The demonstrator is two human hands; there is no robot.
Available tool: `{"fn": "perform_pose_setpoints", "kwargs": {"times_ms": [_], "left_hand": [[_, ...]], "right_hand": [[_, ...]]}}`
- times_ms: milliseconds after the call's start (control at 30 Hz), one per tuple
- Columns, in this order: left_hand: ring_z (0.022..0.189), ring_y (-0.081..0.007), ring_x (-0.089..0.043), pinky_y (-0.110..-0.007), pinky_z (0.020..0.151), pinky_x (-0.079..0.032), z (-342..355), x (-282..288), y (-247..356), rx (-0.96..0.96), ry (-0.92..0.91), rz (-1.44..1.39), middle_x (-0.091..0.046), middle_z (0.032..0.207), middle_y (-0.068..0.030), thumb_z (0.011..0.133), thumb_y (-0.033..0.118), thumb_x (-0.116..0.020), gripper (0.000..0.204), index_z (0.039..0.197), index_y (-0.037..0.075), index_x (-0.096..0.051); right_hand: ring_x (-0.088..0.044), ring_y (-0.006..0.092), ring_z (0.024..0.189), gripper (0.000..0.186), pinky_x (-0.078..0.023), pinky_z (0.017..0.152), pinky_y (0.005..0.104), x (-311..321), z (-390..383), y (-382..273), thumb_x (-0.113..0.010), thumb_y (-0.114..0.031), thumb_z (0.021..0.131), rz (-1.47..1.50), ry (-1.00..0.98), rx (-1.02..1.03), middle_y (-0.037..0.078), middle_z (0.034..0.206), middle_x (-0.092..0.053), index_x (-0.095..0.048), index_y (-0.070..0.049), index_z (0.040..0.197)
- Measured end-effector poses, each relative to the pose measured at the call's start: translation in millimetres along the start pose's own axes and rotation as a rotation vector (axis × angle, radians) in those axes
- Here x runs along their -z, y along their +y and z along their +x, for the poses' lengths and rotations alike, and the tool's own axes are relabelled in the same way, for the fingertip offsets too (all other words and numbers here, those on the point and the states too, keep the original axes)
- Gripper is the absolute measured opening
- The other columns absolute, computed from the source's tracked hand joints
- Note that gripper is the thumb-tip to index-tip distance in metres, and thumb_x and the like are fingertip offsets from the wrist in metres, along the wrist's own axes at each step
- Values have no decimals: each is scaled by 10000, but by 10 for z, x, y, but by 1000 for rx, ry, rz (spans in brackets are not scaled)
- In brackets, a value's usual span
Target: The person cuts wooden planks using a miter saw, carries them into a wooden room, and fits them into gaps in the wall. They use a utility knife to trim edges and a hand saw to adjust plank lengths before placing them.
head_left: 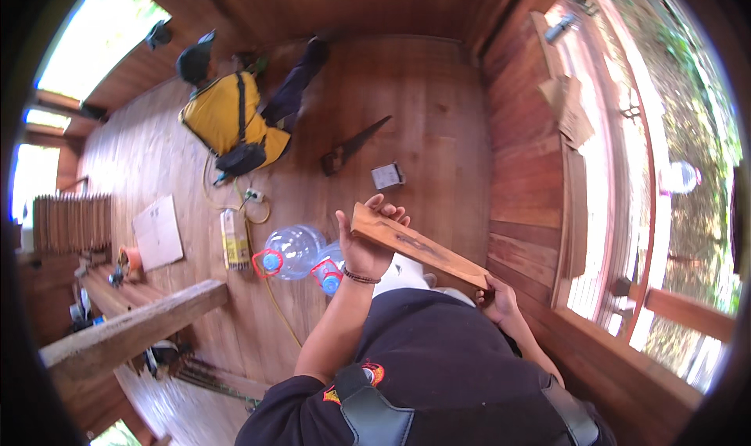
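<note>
A short reddish-brown wooden board (422, 246) slants across the middle of the view in front of my body. My left hand (368, 242) supports its upper left end from underneath, palm up, with the fingers curled up round the far edge. My right hand (497, 301) grips the lower right end. Below the board, partly hidden by my hand and body, are two large clear water bottles (293, 254) with red handles and a white object (403, 274) that I cannot make out fully.
A person (231, 117) in yellow and dark clothing is low on the floor ahead-left, near a handsaw (344, 152), small box (387, 176), power strip (253, 195) and cables. A wooden beam (133, 329) juts in at lower left. A plank wall (520, 211) runs along my right.
</note>
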State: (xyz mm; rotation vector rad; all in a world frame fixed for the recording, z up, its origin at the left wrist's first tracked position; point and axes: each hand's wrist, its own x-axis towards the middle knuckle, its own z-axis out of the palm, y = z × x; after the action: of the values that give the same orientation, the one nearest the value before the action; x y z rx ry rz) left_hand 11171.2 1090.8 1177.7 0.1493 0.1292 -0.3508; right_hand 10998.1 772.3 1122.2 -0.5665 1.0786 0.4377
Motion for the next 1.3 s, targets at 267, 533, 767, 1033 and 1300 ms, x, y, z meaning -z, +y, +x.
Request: {"fn": "perform_pose_setpoints", "kwargs": {"times_ms": [267, 533, 767, 1033, 1300], "left_hand": [[1088, -279, -624, -452, 1021, -459, 550, -157, 854, -354, 12, 405, -671, 1101, -121, 1067, 427, -523, 445, 1270, 40, -601], [1038, -89, -622, -277, 945, -477, 1270, -207, 1369, -606, 498, 698, -696, 1141, -19, 1066, 212, -603, 238, 1235, 49, -640], [810, -243, -679, -364, 718, -532, 1809, 410, 1700, -406, 1136, 1439, -722, 869, -151, 998, 301, -672, 313, 1016, -12, -674], [787, -474, -680, -562, 704, -531, 1495, 2225, 363, 417, 1330, 1383, -688, 806, -274, 949, 579, -615, 540, 867, 45, -630], [730, -439, -677, -540, 650, -524, 1291, 2397, 529, 607, 1541, 1270, -705, 805, -209, 930, 586, -631, 507, 888, 83, -689]], "right_hand": [[-473, 109, 554, 400, -412, 505, 254, -1701, 1392, -578, -416, -332, 1073, -891, -141, -511, 9, 648, -547, -673, -25, 1086], [-673, 200, 719, 385, -556, 626, 371, -3049, 2360, -690, -599, -394, 1011, -1881, -589, -540, 100, 847, -698, -673, -19, 1062], [-719, 383, 975, 322, -563, 875, 452, -4072, 4206, -1176, -669, -335, 883, -2402, -765, 195, 204, 1015, -748, -759, -38, 967], [-693, 396, 1033, 286, -545, 929, 475, -4576, 6736, -193, -591, -247, 898, -2526, -737, 454, 222, 1073, -733, -735, -61, 1062], [-645, 413, 1101, 359, -460, 989, 584, -4444, 8242, 2066, -607, -372, 942, -2581, -1106, 1249, 200, 1151, -712, -699, -193, 1239]]}}
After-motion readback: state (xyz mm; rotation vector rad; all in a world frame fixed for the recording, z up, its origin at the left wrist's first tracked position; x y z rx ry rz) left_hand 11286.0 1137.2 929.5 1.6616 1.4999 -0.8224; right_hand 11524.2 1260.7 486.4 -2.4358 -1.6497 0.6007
